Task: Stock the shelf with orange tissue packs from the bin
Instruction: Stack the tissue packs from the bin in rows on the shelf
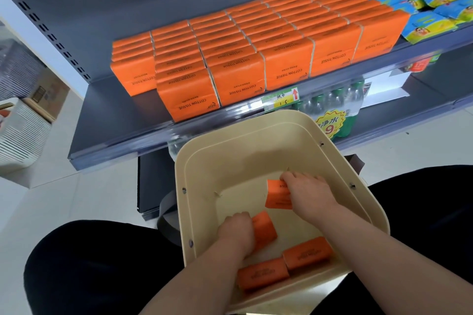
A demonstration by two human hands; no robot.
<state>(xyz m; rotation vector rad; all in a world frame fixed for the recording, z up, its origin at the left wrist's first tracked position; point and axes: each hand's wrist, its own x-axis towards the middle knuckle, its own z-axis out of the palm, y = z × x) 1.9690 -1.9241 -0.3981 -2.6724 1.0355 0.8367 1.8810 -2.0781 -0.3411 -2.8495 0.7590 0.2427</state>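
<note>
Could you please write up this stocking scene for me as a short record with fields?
bin: beige bin in front of the shelf
left hand: left hand grips the left pack inside the bin
right hand: right hand grips the right pack inside the bin
loose packs: two loose packs lie by the bin's near wall
shelved packs: rows of shelved packs; bare space at the shelf's left
neighbours: blue-yellow packets on the right, bottles below

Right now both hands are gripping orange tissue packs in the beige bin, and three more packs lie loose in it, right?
Two, not three. The head view shows just a near loose pack and a far loose pack. The left hand does grip the left-hand pack and the right hand the right-hand pack, in the beige bin.
</note>
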